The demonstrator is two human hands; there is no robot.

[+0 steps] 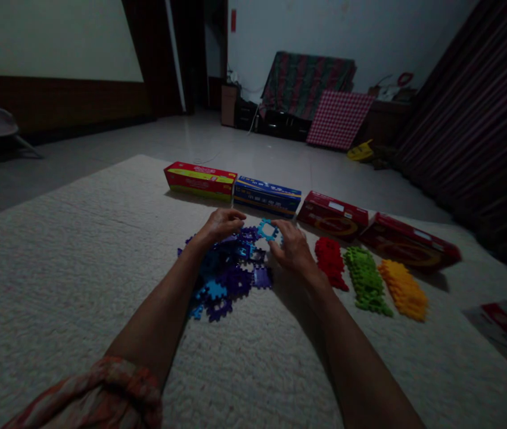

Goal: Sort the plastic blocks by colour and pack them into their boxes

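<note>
1 blue pc (261, 230) pinched in R grip (295, 247), L grip (223, 226) unclear, nr purple pcs (236, 282)

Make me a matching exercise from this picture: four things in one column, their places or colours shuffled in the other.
Things
1. Light blue square piece
2. Green pieces
3. Blue box
4. Biggest pile

Places or colours
A. Between the red-and-yellow box and a dark red box
B. Purple and blue
C. At the fingers of the right hand
D. Between the red pieces and the orange pieces

Right pairs: 1-C, 2-D, 3-A, 4-B
</note>
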